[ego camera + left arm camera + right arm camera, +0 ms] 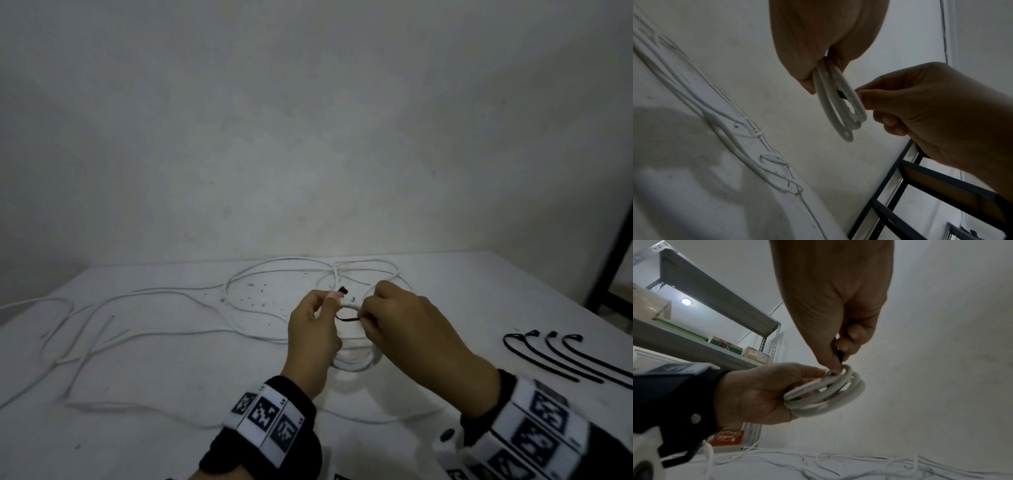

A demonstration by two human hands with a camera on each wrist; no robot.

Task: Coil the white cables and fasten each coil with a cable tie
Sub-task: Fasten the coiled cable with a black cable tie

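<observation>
A small coil of white cable [356, 359] hangs above the table between both hands. My left hand [330, 301] grips the coil's top side, shown closer in the left wrist view, where the coil [838, 110] hangs from its fingers. A black cable tie [347, 318] loops around the coil's strands. Its head [342, 291] sticks out past my left fingertips. My right hand [368, 317] pinches the tie's tail; in the right wrist view the right hand [836, 365] holds the tie [840, 357] against the coil [830, 391].
Long loose white cables [164, 308] sprawl over the left and back of the white table [137, 438]. Several spare black cable ties [565, 356] lie at the right. A dark metal shelf frame [613, 267] stands beyond the table's right corner.
</observation>
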